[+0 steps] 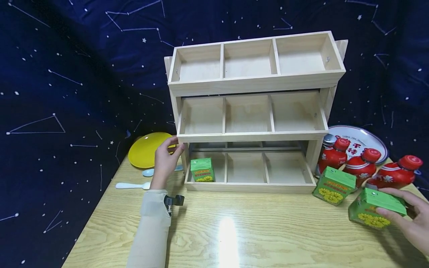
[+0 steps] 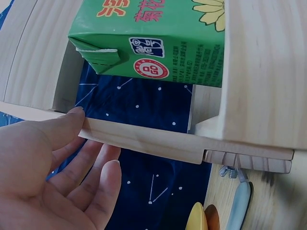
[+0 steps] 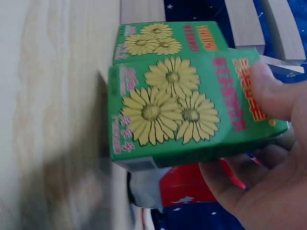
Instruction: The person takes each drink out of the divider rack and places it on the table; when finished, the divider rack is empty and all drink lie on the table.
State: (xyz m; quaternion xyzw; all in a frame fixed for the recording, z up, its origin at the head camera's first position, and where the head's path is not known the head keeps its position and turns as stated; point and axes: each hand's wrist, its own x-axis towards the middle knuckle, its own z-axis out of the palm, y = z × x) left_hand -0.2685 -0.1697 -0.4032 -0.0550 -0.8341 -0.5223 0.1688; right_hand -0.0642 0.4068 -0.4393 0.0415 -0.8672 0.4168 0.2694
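Head view shows a three-tier wooden rack [image 1: 254,111] standing toward the far edge of the tabletop [image 1: 234,230], each tier split into three open compartments. The left hand [image 1: 166,158] rests against the rack's left upright just under the middle tier's front corner, fingers loosely spread and pinching nothing; the left wrist view confirms straight fingers [image 2: 72,124] touching a wooden rail's edge. One green carton [image 1: 202,169] stands upright in the bottom tier's left compartment, close to its front lip; the other eight compartments are bare wood.

Near the right edge of the tabletop the right hand [image 1: 407,216] grips a second green carton [image 1: 373,207], thumb across its printed face in the right wrist view [image 3: 182,105], fingers curled beneath. A third carton [image 1: 334,185] sits just beside it, off the rack's front right corner. Three red bottles [image 1: 362,163] stand behind these, in front of a round plate [image 1: 360,139] at the far right corner. Off the rack's left side lie a yellow plate [image 1: 147,149] and two pale spoons [image 1: 132,185]. Bare wood runs along the whole near edge between the hands.
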